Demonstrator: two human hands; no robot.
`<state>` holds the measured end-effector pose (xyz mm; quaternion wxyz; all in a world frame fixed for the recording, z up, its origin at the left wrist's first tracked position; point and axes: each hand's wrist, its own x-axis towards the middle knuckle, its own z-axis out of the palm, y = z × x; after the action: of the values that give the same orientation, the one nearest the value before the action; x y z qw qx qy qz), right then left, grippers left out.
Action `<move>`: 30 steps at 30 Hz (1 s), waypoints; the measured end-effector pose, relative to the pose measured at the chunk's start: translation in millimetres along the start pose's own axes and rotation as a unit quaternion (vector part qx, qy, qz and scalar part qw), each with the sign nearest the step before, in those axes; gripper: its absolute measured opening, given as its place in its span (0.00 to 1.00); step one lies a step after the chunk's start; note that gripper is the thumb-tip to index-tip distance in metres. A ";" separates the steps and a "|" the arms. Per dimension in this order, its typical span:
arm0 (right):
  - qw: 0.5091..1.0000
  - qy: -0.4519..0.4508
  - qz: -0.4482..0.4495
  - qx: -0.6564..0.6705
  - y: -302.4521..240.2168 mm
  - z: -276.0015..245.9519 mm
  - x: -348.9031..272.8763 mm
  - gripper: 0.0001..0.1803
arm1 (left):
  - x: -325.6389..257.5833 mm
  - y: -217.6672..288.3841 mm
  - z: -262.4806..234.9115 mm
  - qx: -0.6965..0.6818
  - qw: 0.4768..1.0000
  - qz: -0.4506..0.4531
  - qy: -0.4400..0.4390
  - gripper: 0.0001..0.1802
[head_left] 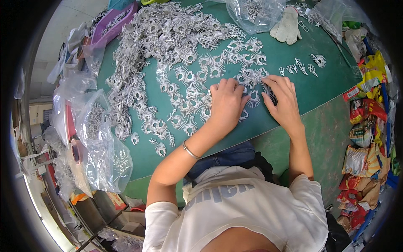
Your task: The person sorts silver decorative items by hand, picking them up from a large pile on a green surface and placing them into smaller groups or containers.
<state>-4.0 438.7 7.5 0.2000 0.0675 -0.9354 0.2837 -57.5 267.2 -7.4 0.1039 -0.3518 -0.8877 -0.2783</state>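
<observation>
Many silver-grey fan-shaped metal pieces (217, 70), each with an open notch, lie spread on the green tabletop (302, 94). My left hand (228, 103) rests over several of them, fingers bent down and thumb held apart; the pieces under its palm are hidden. Facing it, my right hand (284, 98) has thumb and forefinger apart around a fan piece (270, 91) partly covered by the hand. Between the hands sit a cluster of fan pieces (252, 77) and a single one (253, 98). I cannot see either hand lifting a piece.
A large heap of the pieces (168, 31) covers the far left. Small branch-shaped pieces (300, 66) lie far right, near a white glove (288, 27). Clear plastic bags (103, 155) hang at the left edge, by a purple basket (111, 25). Colourful packets (365, 109) line the right.
</observation>
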 end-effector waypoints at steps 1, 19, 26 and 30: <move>1.000 -0.005 -0.005 -0.009 -2.0 -2.1 0.1 0.19 | 0.6 -0.2 1.3 0.009 1.000 0.004 0.003 0.11; 0.991 -0.120 -0.035 -0.048 -3.6 23.4 24.4 0.25 | -11.3 -20.4 -40.9 -0.787 0.490 -0.367 -0.073 0.11; 0.980 -0.188 -0.059 -0.021 -23.2 8.9 5.8 0.22 | -26.9 -24.7 -48.7 -0.808 0.467 -0.353 -0.066 0.13; 0.987 -0.145 -0.052 0.037 -31.2 4.1 7.4 0.16 | -32.5 -23.8 -53.8 -0.814 0.458 -0.353 -0.055 0.14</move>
<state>-4.7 410.4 23.2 0.0740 0.1642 -0.9386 0.2941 -50.6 204.1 14.5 -0.3856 0.0525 -0.3096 -0.8676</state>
